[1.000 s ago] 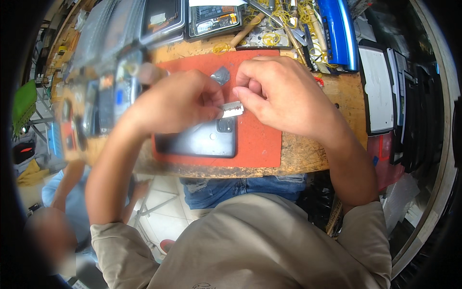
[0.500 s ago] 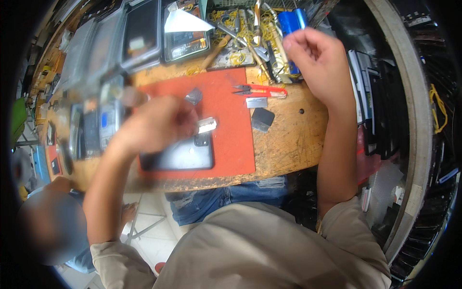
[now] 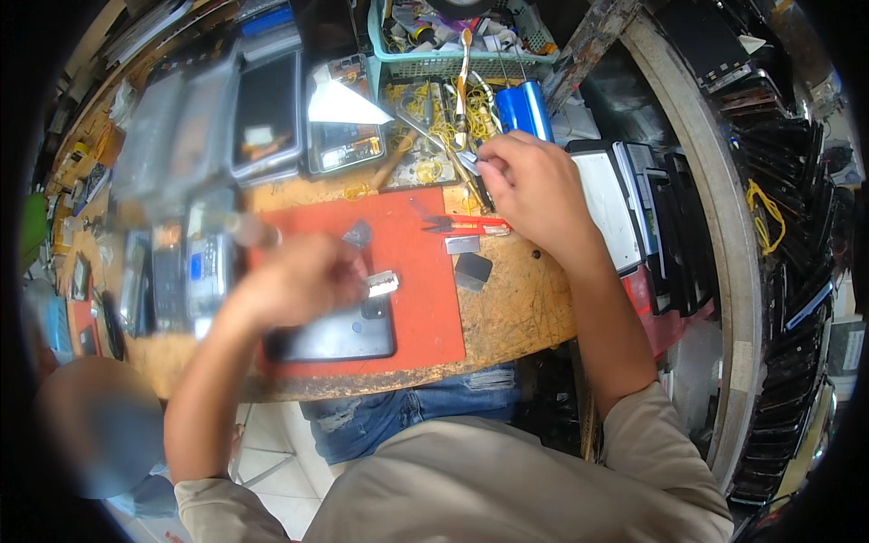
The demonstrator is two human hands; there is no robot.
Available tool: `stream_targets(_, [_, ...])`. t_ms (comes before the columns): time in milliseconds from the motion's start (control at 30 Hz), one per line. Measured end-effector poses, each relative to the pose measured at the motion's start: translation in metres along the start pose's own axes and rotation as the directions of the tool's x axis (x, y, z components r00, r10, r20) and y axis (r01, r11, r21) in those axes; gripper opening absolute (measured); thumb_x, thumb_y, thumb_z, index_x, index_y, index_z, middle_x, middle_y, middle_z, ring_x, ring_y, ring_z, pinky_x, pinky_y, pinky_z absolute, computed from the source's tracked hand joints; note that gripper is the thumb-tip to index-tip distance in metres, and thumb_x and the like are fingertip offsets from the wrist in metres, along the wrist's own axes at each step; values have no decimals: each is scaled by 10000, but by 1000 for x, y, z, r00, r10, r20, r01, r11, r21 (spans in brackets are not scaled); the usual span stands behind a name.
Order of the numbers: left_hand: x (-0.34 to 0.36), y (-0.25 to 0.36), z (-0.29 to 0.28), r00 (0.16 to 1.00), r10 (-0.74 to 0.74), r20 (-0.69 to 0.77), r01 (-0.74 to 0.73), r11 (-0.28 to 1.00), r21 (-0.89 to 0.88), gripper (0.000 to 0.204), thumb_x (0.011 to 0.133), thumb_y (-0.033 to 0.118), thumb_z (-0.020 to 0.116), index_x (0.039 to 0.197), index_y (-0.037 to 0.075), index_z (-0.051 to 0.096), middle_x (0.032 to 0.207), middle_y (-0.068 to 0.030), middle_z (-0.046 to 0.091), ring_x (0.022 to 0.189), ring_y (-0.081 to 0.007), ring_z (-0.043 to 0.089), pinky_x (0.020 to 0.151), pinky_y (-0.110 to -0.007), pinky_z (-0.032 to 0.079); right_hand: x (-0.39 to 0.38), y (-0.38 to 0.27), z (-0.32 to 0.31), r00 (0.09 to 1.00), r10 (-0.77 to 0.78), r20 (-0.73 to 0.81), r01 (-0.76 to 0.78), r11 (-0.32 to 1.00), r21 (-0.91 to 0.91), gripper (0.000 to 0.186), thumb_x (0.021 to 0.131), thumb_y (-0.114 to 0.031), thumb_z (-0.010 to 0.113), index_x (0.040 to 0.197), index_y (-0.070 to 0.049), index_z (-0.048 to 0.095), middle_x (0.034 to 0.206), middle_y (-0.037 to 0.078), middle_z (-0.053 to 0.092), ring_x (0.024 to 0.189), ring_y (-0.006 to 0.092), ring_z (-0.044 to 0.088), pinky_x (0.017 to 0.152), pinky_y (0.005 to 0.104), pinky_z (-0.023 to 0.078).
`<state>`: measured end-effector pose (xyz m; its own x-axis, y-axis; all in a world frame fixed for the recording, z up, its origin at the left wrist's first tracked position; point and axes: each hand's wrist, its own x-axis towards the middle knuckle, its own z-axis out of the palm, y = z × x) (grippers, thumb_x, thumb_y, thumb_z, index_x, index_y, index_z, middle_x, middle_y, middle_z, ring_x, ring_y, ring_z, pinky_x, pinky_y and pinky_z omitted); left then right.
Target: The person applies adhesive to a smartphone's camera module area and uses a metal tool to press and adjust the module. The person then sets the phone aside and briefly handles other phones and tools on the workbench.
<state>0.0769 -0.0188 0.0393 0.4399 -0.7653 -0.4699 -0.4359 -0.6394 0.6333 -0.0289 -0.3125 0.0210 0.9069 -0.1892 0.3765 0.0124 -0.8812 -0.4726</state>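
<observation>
My left hand [image 3: 303, 281] is closed in a pinch, with a silver razor blade [image 3: 382, 283] sticking out from its fingertips. Below it, a grey-blue phone [image 3: 335, 335] lies back up on a red mat [image 3: 425, 317], camera bump at its right end. My right hand [image 3: 539, 185] is raised at the tool tray [image 3: 394, 176], thumb and fingers pressed together. A small pale metallic piece shows by its fingertips; whether they hold it is unclear. Red-handled snips [image 3: 466, 225] lie just below that hand, near a small silver plate [image 3: 462, 244] and a dark square piece [image 3: 472, 271].
Behind the tools stand a blue cylindrical pack [image 3: 525, 110] and a mint basket [image 3: 434, 63] of odds and ends. Clear lidded boxes [image 3: 264, 118] and phones line the left. Stacked dark panels [image 3: 688, 226] stand at right beyond the wooden bench [image 3: 525, 308]. Another person sits lower left.
The whole view has shifted, bringing the basket into sight. My right hand has moved left from beside the blue pack to the tools. My left hand keeps the razor blade above the phone.
</observation>
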Motion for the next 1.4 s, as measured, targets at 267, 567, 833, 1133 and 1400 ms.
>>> stream_targets(267, [-1, -4, 4, 999, -25, -39, 25, 1000, 13, 168, 915, 132, 865, 1023, 26, 791, 832, -66, 771, 793, -157, 739, 744, -351, 566, 33, -8, 10, 954, 111, 278, -66, 984, -166, 143, 917, -36, 741, 1041, 22, 699, 1016, 269, 765, 986, 459, 759, 895, 566, 581])
stream_targets(567, [1, -3, 4, 999, -7, -38, 7, 1000, 0, 177, 933, 167, 863, 1010, 27, 790, 808, -40, 749, 751, -150, 707, 707, -350, 555, 32, -9, 27, 986, 98, 133, -66, 971, -231, 233, 978, -160, 748, 1101, 36, 715, 1054, 272, 749, 1004, 455, 762, 866, 557, 606])
stream_targets(833, [1, -5, 5, 999, -9, -38, 8, 1000, -14, 163, 935, 159, 853, 1005, 27, 787, 829, -50, 758, 765, -153, 713, 722, -349, 558, 67, -15, 46, 963, 138, 233, -69, 956, -284, 251, 1007, -237, 748, 1004, 12, 778, 1105, 262, 750, 1030, 440, 761, 924, 540, 600])
stream_targets(1133, [0, -6, 6, 999, 19, -42, -19, 1000, -13, 150, 936, 144, 843, 1010, 25, 789, 840, -65, 765, 780, -171, 727, 732, -355, 566, 42, -14, -15, 903, 177, 392, -158, 984, -82, 408, 917, -138, 838, 1238, 77, 707, 910, 247, 747, 889, 401, 760, 811, 501, 576])
stream_targets(1400, [2, -7, 2, 999, 40, -19, -41, 996, -79, 114, 937, 107, 845, 992, 16, 805, 807, -61, 760, 759, -143, 710, 719, -342, 563, -9, 8, -51, 796, 229, 560, -313, 948, 57, 135, 984, -51, 776, 1067, 39, 717, 760, 38, 659, 624, 86, 532, 587, 303, 435])
